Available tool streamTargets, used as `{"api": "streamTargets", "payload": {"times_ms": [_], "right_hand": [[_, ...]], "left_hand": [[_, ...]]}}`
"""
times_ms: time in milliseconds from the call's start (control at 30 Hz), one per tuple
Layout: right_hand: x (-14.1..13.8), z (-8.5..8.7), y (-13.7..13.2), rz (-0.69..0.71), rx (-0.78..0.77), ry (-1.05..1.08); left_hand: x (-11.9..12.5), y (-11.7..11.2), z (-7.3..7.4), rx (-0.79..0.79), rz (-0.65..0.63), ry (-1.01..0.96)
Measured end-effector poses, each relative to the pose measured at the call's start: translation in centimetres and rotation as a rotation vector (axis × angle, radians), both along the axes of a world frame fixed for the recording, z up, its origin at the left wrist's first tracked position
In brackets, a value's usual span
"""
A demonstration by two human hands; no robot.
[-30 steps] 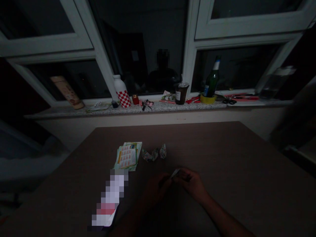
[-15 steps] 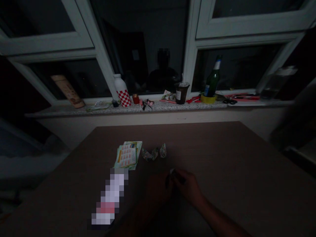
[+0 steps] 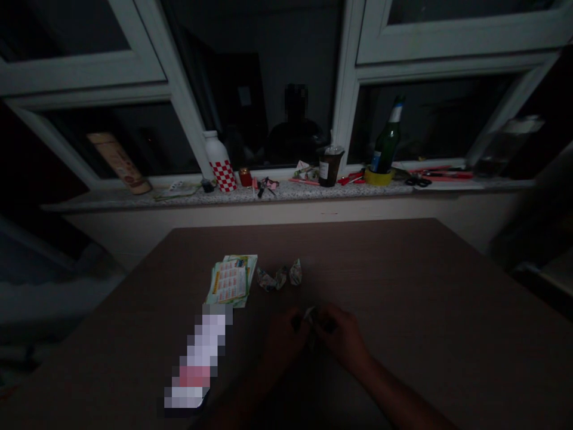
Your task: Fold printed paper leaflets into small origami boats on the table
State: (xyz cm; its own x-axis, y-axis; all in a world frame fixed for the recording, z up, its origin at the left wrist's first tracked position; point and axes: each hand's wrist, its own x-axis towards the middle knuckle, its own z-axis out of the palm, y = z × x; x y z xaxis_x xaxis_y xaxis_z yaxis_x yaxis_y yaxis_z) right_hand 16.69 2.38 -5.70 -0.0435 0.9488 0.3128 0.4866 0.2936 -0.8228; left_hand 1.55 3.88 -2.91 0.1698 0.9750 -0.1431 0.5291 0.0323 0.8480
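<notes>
The scene is very dark. My left hand [image 3: 282,340] and my right hand [image 3: 342,337] meet over the brown table [image 3: 425,286], fingertips pinched together on a small piece of folded paper [image 3: 310,313] whose pale edge shows between them. Just beyond my hands lie three small folded paper figures [image 3: 280,276] in a row. A stack of printed green and orange sheets [image 3: 231,280] lies to their left. A long blurred-out object [image 3: 199,358] lies on the table left of my left forearm.
A stone windowsill [image 3: 134,200] runs behind the table with a red-and-white checked bottle [image 3: 218,162], a dark cup [image 3: 330,167], a green glass bottle [image 3: 387,138] in a yellow tape roll [image 3: 376,177], scissors [image 3: 418,181] and small clutter. A cardboard tube [image 3: 117,161] leans at the left.
My hands have drawn closer together around the paper piece, and its pale edge has turned and shrunk from view. The camera view shifted slightly.
</notes>
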Motion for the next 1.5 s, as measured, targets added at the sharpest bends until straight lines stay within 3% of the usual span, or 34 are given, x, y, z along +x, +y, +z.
{"api": "streamTargets", "payload": {"times_ms": [167, 367, 600, 933, 1033, 1167, 1267, 1367, 1500], "right_hand": [[0.5, 0.2, -0.1, 0.064, 0.046, -0.017], [0.8, 1.8, -0.3, 0.203, 0.042, -0.067], [0.7, 4.0, 0.4, 0.318, -0.024, -0.298], [-0.4, 4.6, 2.1, 0.341, -0.019, -0.345], [-0.2, 4.7, 2.7, 0.299, -0.001, -0.307], [0.2, 4.5, 4.3, 0.215, 0.017, -0.255], [0.2, 4.7, 5.9, 0.184, 0.033, -0.257], [-0.4, 4.9, 7.4, 0.178, 0.043, -0.281], [-1.4, 4.9, 8.9, 0.156, 0.057, -0.342]], "left_hand": [[-0.6, 0.4, -0.5, -0.232, -0.065, -0.393], [-1.2, 0.4, -0.8, -0.445, -0.021, -0.736], [-1.9, 0.2, -0.4, -0.552, -0.015, -0.910], [-2.8, 0.6, -0.1, -0.577, -0.028, -0.948], [-3.4, 1.1, 0.5, -0.403, 0.027, -0.743], [-4.4, 2.2, 1.5, 0.168, 0.154, -0.091], [-4.9, 3.2, 1.7, 0.510, 0.182, 0.299], [-5.1, 4.1, 1.1, 0.591, 0.136, 0.556], [-5.7, 4.9, 0.1, 0.579, 0.040, 0.656]]}}
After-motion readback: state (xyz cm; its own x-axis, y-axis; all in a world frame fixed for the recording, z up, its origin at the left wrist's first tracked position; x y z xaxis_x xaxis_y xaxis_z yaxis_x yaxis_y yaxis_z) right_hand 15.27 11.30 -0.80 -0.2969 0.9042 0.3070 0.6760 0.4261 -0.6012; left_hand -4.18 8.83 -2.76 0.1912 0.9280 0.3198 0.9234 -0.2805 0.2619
